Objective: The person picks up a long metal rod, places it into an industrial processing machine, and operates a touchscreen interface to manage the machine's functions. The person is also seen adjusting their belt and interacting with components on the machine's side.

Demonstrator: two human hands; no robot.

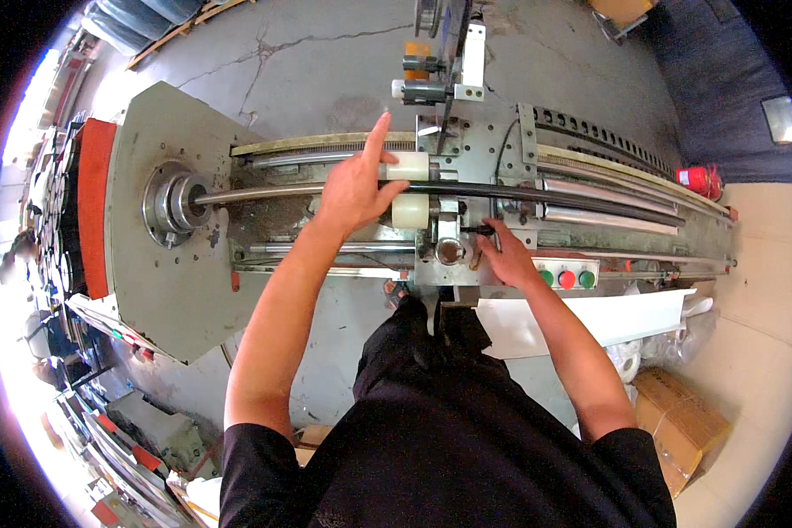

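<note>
Black rod (502, 191) lies left-to-right between white rollers (410, 211). Left hand (354, 189) nearer to rollers, grip released, index extended. Right hand (509, 260) at black knob (480, 231); cannot tell if grasping.

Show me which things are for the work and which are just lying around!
Seem part of the work:
long rod, by the left hand
white rollers
black handle, by the right hand

Seem just lying around:
cardboard box, lower right
red cylinder
</note>
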